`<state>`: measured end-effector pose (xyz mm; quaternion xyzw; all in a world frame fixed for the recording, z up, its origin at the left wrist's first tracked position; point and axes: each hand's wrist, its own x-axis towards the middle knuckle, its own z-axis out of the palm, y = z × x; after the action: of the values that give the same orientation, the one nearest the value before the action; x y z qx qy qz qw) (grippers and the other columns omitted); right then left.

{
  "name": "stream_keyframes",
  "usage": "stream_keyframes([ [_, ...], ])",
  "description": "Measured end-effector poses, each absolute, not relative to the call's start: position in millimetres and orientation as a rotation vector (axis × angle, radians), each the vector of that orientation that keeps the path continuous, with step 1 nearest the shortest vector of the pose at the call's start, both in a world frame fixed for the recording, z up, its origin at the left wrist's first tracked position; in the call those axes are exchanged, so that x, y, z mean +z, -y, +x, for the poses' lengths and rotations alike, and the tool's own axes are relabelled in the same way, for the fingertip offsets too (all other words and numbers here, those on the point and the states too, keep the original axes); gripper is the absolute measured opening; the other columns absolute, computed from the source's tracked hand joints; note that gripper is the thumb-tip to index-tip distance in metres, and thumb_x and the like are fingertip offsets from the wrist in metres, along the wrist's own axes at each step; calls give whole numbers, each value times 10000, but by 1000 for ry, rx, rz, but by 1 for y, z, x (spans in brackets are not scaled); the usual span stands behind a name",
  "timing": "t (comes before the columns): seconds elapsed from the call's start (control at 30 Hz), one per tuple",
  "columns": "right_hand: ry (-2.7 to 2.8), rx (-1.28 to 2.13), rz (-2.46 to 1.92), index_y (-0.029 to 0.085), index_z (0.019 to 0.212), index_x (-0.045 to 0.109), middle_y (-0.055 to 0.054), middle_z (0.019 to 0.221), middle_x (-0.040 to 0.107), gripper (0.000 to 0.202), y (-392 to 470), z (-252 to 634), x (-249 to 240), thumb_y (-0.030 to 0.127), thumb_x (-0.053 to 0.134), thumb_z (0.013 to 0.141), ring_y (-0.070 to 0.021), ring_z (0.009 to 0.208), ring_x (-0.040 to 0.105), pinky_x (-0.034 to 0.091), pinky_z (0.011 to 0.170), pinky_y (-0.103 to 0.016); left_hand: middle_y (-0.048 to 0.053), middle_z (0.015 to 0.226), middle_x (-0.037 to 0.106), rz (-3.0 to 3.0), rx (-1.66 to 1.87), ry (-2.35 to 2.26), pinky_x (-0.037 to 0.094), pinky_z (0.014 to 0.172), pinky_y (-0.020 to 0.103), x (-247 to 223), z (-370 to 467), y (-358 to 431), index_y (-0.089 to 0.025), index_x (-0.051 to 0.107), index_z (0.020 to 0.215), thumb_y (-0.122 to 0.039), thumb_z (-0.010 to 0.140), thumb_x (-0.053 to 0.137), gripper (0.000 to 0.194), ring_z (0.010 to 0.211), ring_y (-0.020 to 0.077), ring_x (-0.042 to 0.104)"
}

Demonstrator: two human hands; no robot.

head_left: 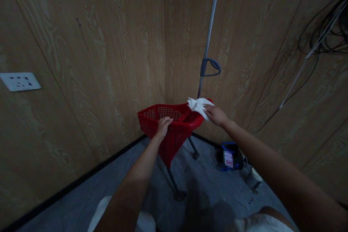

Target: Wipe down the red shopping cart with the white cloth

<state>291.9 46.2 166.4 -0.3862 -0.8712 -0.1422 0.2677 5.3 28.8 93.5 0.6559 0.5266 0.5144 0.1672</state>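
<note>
At centre frame, the left hand [164,127] gripped the red shopping basket [177,144] while the right hand [216,115] clasped a white cloth [197,105] at its rim, wiping seemingly unfinished.

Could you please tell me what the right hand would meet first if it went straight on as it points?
The right hand would first meet the crumpled white cloth, which it touches; beyond that, probably the rim of the red perforated plastic basket, though depth is hard to judge.
</note>
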Motion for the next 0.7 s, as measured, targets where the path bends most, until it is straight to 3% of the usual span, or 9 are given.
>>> stream_keyframes([
  [0.13, 2194, -304, -1137, 137, 1076, 595, -102, 1191, 560, 419, -54, 264, 161, 310, 250, 913, -196, 1137, 468, 328, 985, -330, -7, 801, 595, 1956, 1395, -1748, 377, 841, 334, 114, -7, -18, -197, 533, 711, -342, 828, 414, 221, 843, 164, 536],
  [0.23, 2123, -313, -1232, 136, 1082, 588, -113, 1194, 554, 428, -46, 242, 159, 329, 243, 919, -211, 1142, 457, 324, 976, -345, 47, 954, 610, 2192, 1397, -1814, 380, 851, 318, 142, 13, 3, -198, 571, 873, -368, 849, 402, 241, 944, 178, 533],
  [0.33, 2097, -322, -1332, 157, 1089, 581, -120, 1210, 538, 413, -28, 218, 161, 354, 262, 917, -234, 1115, 472, 343, 940, -369, 68, 935, 635, 2473, 1131, -1817, 403, 779, 292, 163, 50, 25, -198, 613, 887, -362, 891, 290, 362, 879, 172, 576],
  [0.47, 2195, -333, -1264, 181, 1106, 569, -103, 1227, 525, 392, -10, 200, 165, 349, 268, 920, -219, 1117, 467, 341, 937, -353, 152, 800, 659, 2432, 883, -2322, 392, 731, 374, 169, 71, 39, -108, 648, 869, -406, 884, 256, 493, 764, 244, 615],
  [0.57, 2280, -289, -1219, 189, 1162, 534, -82, 1262, 501, 403, -15, 210, 168, 356, 254, 924, -198, 1143, 447, 324, 959, -340, 166, 757, 662, 2489, 835, -2388, 384, 713, 382, 166, 55, 42, -98, 660, 841, -490, 874, 205, 601, 723, 257, 620],
  [0.7, 2224, -213, -1394, 177, 1146, 543, -94, 1239, 523, 414, -41, 238, 171, 354, 241, 927, -218, 1121, 469, 336, 941, -361, 154, 738, 668, 2561, 857, -2381, 374, 713, 366, 163, 33, 47, -113, 671, 805, -492, 868, 202, 607, 708, 241, 619],
])
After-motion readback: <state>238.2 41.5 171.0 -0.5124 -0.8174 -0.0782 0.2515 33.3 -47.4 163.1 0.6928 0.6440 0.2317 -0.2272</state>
